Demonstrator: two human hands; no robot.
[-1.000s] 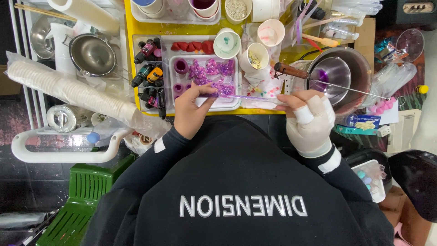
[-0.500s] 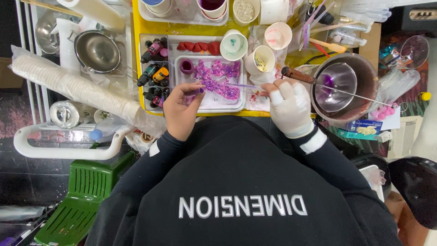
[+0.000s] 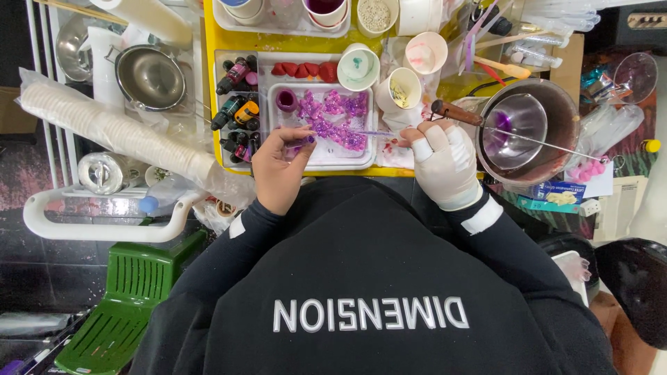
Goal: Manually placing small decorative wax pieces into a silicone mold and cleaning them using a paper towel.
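Yellow table (image 3: 208,83) cluttered; dark tiled floor (image 3: 42,278).

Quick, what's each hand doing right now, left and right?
Left hand: bare, fingers pinched on a small purple glittery piece over the white tray.
Right hand: white-gloved, closed on a thin purple-tinted stick.

Just one view here, a head cam looking pretty much straight down over the person's dark sweatshirt (image 3: 368,278). It sits fairly high, so the white tray (image 3: 326,161) lands top centre, with a green crate (image 3: 132,292) lower left of it.
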